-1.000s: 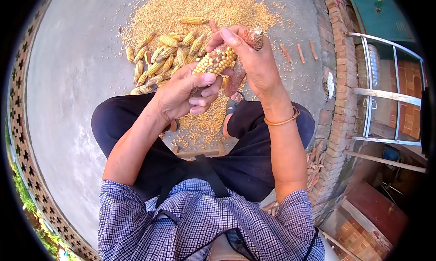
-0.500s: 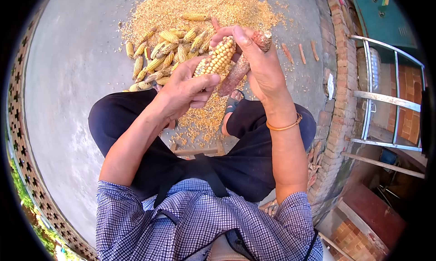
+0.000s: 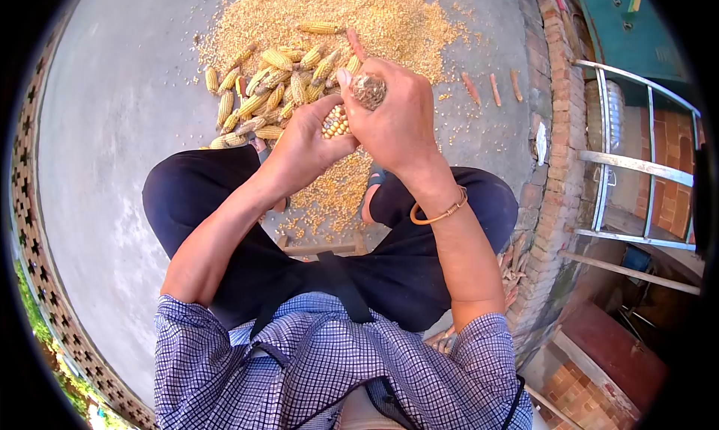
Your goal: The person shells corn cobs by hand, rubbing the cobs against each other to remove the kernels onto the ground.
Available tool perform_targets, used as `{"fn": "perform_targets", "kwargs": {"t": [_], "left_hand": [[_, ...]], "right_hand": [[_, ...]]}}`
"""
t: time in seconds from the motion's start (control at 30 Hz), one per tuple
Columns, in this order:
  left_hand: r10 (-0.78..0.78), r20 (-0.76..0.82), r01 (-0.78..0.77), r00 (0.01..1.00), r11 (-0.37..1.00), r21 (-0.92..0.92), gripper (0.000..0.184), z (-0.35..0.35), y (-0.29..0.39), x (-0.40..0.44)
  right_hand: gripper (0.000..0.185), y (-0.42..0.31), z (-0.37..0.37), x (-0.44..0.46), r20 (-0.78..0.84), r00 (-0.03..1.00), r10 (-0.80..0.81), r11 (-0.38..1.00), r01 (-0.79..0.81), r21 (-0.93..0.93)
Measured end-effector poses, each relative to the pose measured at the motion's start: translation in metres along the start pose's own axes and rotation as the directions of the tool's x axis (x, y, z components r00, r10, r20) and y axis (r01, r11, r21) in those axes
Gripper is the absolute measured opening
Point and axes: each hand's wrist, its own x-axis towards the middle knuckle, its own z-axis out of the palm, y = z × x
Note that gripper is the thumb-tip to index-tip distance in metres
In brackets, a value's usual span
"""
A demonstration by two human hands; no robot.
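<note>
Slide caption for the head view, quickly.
Left grip on a corn ear, right grip around a cob, loose kernels beyond.

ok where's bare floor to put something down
Widest is the grey floor at left, between the pierced brick wall and the corn ears. A smaller, mostly bare strip lies between the right knee and the brick edging. Crowded: straight ahead, ears and heaped kernels; more kernels between the feet.

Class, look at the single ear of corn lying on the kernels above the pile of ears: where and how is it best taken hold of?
Probably around its middle, from above. The single ear lies on its side, running left to right on the loose kernels, so a grip across its length suits it. It sits apart from the pile of ears, leaving both long sides open.
</note>
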Motion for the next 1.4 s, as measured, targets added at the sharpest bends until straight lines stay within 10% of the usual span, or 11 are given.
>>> {"fn": "perform_targets", "kwargs": {"t": [0.03,0.13,0.2,0.37,0.57,0.9,1.07,1.17,1.23,1.33,1.4], "left_hand": [[0.175,-0.039,-0.169,0.984,0.977,0.130,0.037,0.004,-0.001,0.001],[-0.008,0.070,-0.019,0.998,0.927,0.376,0.045,0.002,-0.008,-0.004],[0.060,0.086,-0.095,0.994,0.864,0.495,0.045,0.005,-0.022,-0.006],[-0.416,0.204,0.464,0.886,0.802,-0.377,0.034,-0.004,0.011,-0.001],[-0.399,0.421,0.578,0.814,0.492,-0.652,0.025,-0.014,0.019,-0.001],[-0.398,0.489,0.627,0.776,0.564,-0.537,0.035,-0.023,0.012,-0.010],[-0.399,0.314,0.476,0.861,0.851,-0.224,0.040,-0.016,0.019,-0.011],[-0.044,0.119,0.027,0.992,0.990,0.137,0.037,-0.004,0.001,-0.010],[-0.175,0.148,0.134,0.973,0.958,0.252,0.038,-0.002,0.006,-0.007],[-0.074,0.059,0.049,0.996,0.936,0.347,0.038,0.003,0.000,-0.007],[-0.111,0.027,0.099,0.993,0.955,0.279,0.037,0.000,0.006,-0.004]], "right_hand": [[0.017,-0.003,0.001,0.000,0.003,0.999,0.047,0.999,-0.047,-0.028],[0.020,0.000,0.003,0.004,0.037,0.972,0.232,0.961,-0.224,-0.162],[0.024,0.023,0.001,0.011,0.155,0.874,0.460,0.837,-0.485,0.253],[0.027,0.022,-0.025,0.013,0.189,0.832,0.522,0.420,-0.443,0.792],[0.019,0.007,-0.018,0.005,0.070,0.975,0.212,0.809,-0.215,0.547],[0.016,0.006,-0.008,-0.001,0.051,0.966,-0.252,0.954,0.239,0.180],[0.017,0.002,-0.007,-0.002,0.076,0.987,-0.143,0.989,0.141,0.038],[0.015,0.002,-0.009,-0.002,0.120,0.993,-0.016,0.996,0.026,-0.082],[0.014,0.002,-0.010,-0.003,0.180,0.978,0.105,0.976,-0.067,-0.208],[0.014,0.017,-0.017,-0.003,0.220,0.848,0.482,0.781,-0.530,0.332],[0.019,0.026,-0.019,-0.002,0.188,0.868,0.459,0.695,-0.482,0.533]]}}
